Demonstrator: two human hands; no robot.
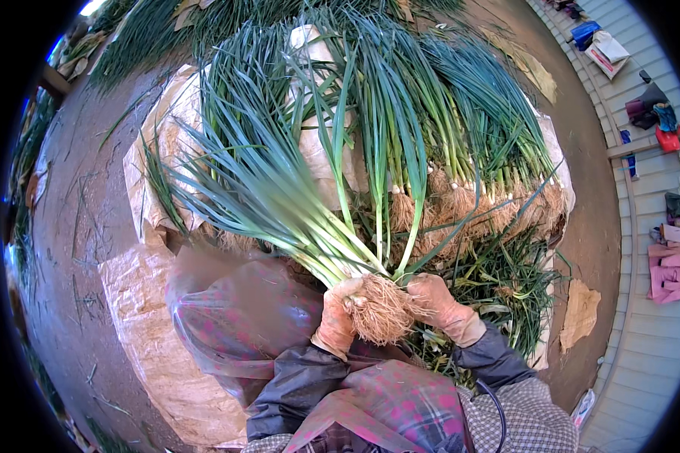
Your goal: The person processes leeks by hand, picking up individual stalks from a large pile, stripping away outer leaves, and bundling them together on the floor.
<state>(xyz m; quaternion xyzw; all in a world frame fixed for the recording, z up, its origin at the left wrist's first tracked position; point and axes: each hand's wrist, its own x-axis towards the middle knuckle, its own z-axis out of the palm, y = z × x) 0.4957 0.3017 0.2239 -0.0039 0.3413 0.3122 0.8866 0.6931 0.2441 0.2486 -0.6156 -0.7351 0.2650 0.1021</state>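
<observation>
A bunch of long green onions (321, 234) lies slantwise in front of me, its blue-green leaves fanning to the upper left. My left hand (334, 321), in a dirty orange-tan glove, is closed round the white stalk bases. Shaggy brown roots (381, 308) hang over and between my hands. On the right side, my right hand (442, 303), gloved the same way, has its fingers curled at the base of the rightmost stalks, pinching there. Its fingertips are partly hidden by leaves and roots. A plastic apron with pink patches (400, 392) covers my lap.
Beyond my hands, more green onions (449, 128) lie in rows on pale sacking (162, 166), roots toward me. Stripped leaves (506, 283) are heaped beside my right arm. Further onions (151, 45) lie at the back. A corrugated wall (668, 325) with hung items runs along the right.
</observation>
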